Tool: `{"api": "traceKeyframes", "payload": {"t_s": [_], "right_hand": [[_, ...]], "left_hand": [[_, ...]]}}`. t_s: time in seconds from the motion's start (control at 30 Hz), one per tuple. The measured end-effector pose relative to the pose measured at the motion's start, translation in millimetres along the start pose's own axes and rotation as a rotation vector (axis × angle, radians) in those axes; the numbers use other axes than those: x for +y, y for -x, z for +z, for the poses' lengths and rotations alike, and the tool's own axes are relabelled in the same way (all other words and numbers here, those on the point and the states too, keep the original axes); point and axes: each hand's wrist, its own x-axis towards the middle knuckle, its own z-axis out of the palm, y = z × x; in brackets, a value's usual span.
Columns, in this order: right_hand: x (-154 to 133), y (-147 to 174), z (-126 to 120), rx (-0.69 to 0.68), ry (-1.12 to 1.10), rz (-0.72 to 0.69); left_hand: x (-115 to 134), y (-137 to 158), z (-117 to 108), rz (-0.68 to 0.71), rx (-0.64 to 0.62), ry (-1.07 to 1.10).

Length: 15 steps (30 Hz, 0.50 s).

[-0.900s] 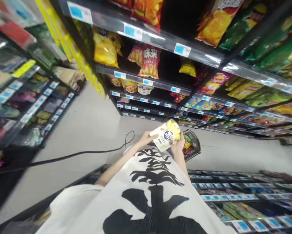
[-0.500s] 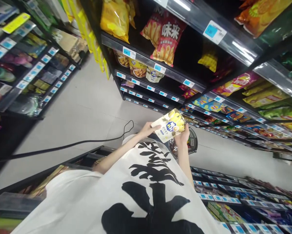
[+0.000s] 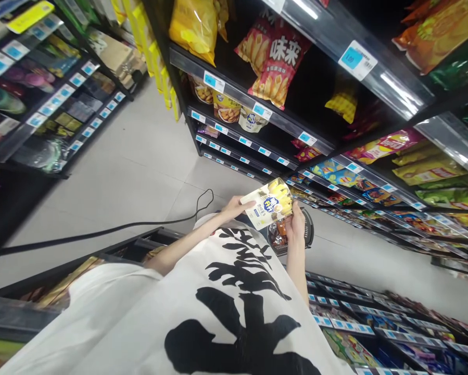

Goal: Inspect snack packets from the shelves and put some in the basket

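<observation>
A white and yellow snack pouch (image 3: pixel 268 204) with a blue logo and a picture of fries is held tilted in front of my body, its printed face up toward me. My left hand (image 3: pixel 237 207) grips its left edge, thumb over the front. On the opposite edge my right hand (image 3: pixel 295 221) is closed round the pouch's side. Below the pouch, partly hidden by it and by my right hand, a dark shopping basket (image 3: pixel 308 229) with packaged goods in it is in view near the floor.
A shelf rack (image 3: pixel 319 143) with snack bags stands ahead and to the right. Red chip bags (image 3: pixel 278 65) poke over its shelf edge. Another rack (image 3: pixel 58 99) is at left. A black cable (image 3: pixel 140 224) crosses the grey floor (image 3: pixel 148 156). More shelves (image 3: pixel 346 317) lie at lower right.
The pouch and both hands have shifted slightly left and down in view. Both hands still hold the pouch. More of the basket's contents show beside my right hand.
</observation>
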Motion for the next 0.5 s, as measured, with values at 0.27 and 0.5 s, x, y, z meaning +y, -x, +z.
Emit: {"api": "traceKeyframes", "payload": {"t_s": [0.27,0.5], "right_hand": [[2.4,-7.6,-1.0,-0.015,0.041,0.050],[2.7,-20.4,6.8,-0.028,0.088,0.101]], "left_hand": [[2.0,-3.1,-4.1,-0.016,0.042,-0.016],[-6.0,-7.6,-12.1,-0.026,0.098,0.053]]}}
